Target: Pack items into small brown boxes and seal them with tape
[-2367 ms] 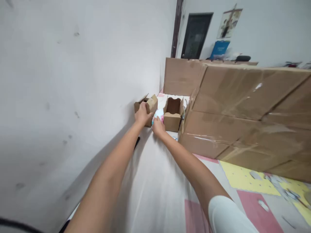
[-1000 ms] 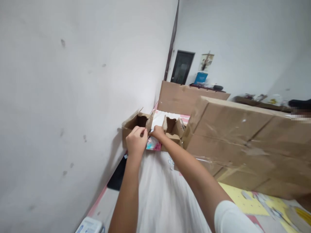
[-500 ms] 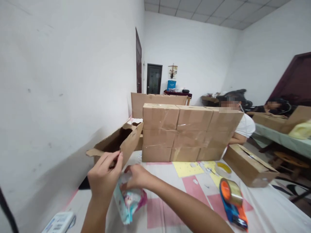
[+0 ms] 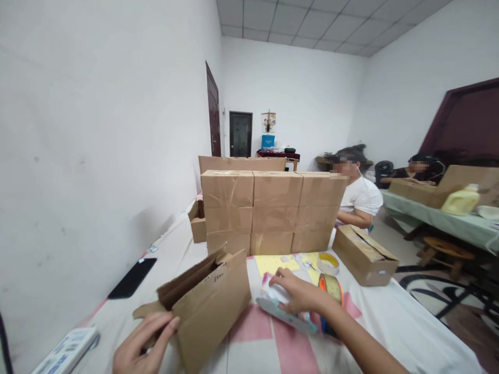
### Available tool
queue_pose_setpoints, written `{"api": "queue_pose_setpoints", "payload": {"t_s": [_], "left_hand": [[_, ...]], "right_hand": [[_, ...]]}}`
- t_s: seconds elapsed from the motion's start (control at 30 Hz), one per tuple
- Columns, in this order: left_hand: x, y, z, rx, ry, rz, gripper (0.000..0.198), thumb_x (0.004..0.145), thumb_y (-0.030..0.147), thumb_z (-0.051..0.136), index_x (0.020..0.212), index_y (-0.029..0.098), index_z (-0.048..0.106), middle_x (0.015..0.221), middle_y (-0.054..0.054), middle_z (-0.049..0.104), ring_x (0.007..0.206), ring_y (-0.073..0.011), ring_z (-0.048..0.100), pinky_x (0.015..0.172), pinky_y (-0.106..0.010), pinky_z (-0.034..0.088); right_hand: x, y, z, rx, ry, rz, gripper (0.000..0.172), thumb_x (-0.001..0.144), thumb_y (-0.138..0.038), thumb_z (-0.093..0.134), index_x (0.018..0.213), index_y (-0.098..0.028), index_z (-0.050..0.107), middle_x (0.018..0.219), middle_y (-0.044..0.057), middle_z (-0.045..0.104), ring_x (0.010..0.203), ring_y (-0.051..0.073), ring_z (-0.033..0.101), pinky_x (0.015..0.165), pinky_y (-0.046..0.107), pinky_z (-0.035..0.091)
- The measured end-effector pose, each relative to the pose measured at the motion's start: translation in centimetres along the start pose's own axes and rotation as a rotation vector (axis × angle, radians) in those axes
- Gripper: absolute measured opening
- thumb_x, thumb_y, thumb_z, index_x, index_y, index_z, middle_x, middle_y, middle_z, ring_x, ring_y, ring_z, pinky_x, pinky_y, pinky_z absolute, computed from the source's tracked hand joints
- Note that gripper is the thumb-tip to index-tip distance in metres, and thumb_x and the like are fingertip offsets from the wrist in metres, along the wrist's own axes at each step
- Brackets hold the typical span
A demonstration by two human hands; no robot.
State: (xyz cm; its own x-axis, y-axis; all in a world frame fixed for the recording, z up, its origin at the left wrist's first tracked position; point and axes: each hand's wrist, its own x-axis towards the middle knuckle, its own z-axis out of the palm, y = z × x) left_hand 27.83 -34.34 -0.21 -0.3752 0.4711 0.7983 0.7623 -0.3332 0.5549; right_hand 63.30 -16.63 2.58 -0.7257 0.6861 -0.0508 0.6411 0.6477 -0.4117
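My left hand [image 4: 146, 340] pinches the near edge of an open cardboard box [image 4: 214, 306], which stands tilted on the table with its flaps up. Over to the right, my right hand [image 4: 298, 293] grips a soft plastic packet [image 4: 286, 314], white and light blue with some pink, low over the cloth. Just beyond that hand lies a tape dispenser [image 4: 331, 291] with a roll of brown tape, partly covered by my wrist and forearm. The inside of the box is mostly hidden from me.
Several closed cardboard boxes [image 4: 275, 221] form a stacked wall ahead. A clear tape roll [image 4: 328, 263] and another box [image 4: 364, 257] sit to the right. At left lie a black phone-like slab [image 4: 132, 279] and a white power strip [image 4: 68, 353]. A person [image 4: 356, 195] sits behind the stack.
The open box has come nearer to me in my left hand, away from the wall. My right hand has carried the packet to the right, beside the tape dispenser.
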Motion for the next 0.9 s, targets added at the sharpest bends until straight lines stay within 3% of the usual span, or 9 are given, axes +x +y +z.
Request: {"api": "queue_pose_setpoints", "payload": {"t_s": [0.1, 0.23, 0.3, 0.37, 0.47, 0.6, 0.67, 0.73, 0.9], "left_hand": [[-0.3, -1.6, 1.2, -0.119, -0.065, 0.011, 0.013, 0.079, 0.029, 0.07, 0.066, 0.031, 0.072, 0.068, 0.001, 0.072, 0.059, -0.0224, 0.07, 0.053, -0.031, 0.061], [-0.9, -2.5, 2.5, -0.236, -0.198, -0.023, 0.018, 0.081, 0.027, 0.067, 0.063, 0.026, 0.069, 0.063, 0.0, 0.07, 0.055, -0.0188, 0.067, 0.05, -0.027, 0.056], [-1.3, -2.1, 2.9, -0.276, -0.258, -0.065, 0.026, 0.085, 0.031, 0.064, 0.06, 0.023, 0.067, 0.057, -0.001, 0.066, 0.048, -0.015, 0.06, 0.044, -0.024, 0.05], [-1.6, -1.8, 2.9, -0.301, -0.304, -0.099, 0.03, 0.086, 0.037, 0.065, 0.06, 0.022, 0.067, 0.059, -0.003, 0.067, 0.052, -0.0151, 0.062, 0.049, -0.025, 0.053], [-2.2, -2.0, 2.4, -0.306, -0.372, -0.165, 0.021, 0.081, 0.041, 0.074, 0.07, 0.023, 0.073, 0.077, -0.005, 0.075, 0.073, -0.0186, 0.07, 0.069, -0.029, 0.059], [-2.7, -2.0, 0.5, -0.209, -0.427, 0.026, 0.013, 0.092, 0.032, 0.066, 0.091, 0.024, 0.076, 0.099, -0.006, 0.077, 0.093, -0.0186, 0.072, 0.085, -0.031, 0.058], [-2.8, -1.9, -0.4, -0.129, -0.428, 0.144, 0.013, 0.094, 0.028, 0.063, 0.096, 0.024, 0.075, 0.113, -0.007, 0.076, 0.104, -0.0196, 0.069, 0.092, -0.034, 0.057], [-2.8, -1.7, -0.9, 0.019, -0.417, 0.251, 0.012, 0.093, 0.025, 0.063, 0.095, 0.027, 0.075, 0.118, -0.005, 0.074, 0.109, -0.0222, 0.064, 0.094, -0.038, 0.055], [-2.8, -1.1, -0.5, 0.233, -0.373, 0.378, 0.015, 0.091, 0.018, 0.063, 0.093, 0.027, 0.075, 0.105, -0.005, 0.075, 0.094, -0.0223, 0.06, 0.081, -0.038, 0.053]], "right_hand": [[-0.5, 2.5, 0.0, -0.047, -0.06, 0.075, 0.06, 0.07, -0.015, 0.067, 0.129, -0.027, 0.062, 0.129, 0.01, 0.053, 0.117, 0.027, 0.055, 0.098, 0.037, 0.044], [0.6, 3.4, 1.8, -0.125, -0.062, 0.179, 0.095, 0.069, -0.036, 0.079, 0.154, -0.024, 0.039, 0.145, 0.017, 0.047, 0.126, 0.034, 0.053, 0.105, 0.043, 0.039], [1.2, 2.9, 2.7, -0.219, -0.065, 0.231, 0.104, 0.07, -0.043, 0.081, 0.159, -0.021, 0.031, 0.146, 0.02, 0.047, 0.128, 0.037, 0.052, 0.105, 0.044, 0.039], [1.8, 2.3, 3.5, -0.33, -0.055, 0.286, 0.101, 0.073, -0.044, 0.08, 0.159, -0.021, 0.031, 0.143, 0.021, 0.05, 0.124, 0.037, 0.054, 0.102, 0.042, 0.041], [2.4, 2.0, 4.4, -0.44, -0.024, 0.262, 0.097, 0.077, -0.047, 0.077, 0.159, -0.019, 0.032, 0.14, 0.022, 0.052, 0.119, 0.036, 0.057, 0.099, 0.04, 0.042], [1.5, 2.4, 3.6, -0.446, 0.009, 0.219, 0.093, 0.078, -0.051, 0.075, 0.157, -0.018, 0.037, 0.132, 0.02, 0.059, 0.117, 0.036, 0.059, 0.095, 0.038, 0.046], [0.4, 2.4, 2.1, -0.394, 0.131, 0.189, 0.09, 0.081, -0.052, 0.071, 0.156, -0.017, 0.038, 0.133, 0.019, 0.06, 0.121, 0.035, 0.059, 0.098, 0.04, 0.046], [-1.1, 1.9, 0.0, -0.326, 0.341, 0.138, 0.087, 0.082, -0.053, 0.069, 0.155, -0.016, 0.039, 0.137, 0.019, 0.06, 0.125, 0.034, 0.057, 0.103, 0.043, 0.046], [-3.2, -1.8, -5.0, -0.044, 0.887, -0.074, 0.084, 0.074, -0.055, 0.076, 0.145, -0.02, 0.05, 0.13, 0.015, 0.062, 0.117, 0.033, 0.062, 0.1, 0.05, 0.049]]}}
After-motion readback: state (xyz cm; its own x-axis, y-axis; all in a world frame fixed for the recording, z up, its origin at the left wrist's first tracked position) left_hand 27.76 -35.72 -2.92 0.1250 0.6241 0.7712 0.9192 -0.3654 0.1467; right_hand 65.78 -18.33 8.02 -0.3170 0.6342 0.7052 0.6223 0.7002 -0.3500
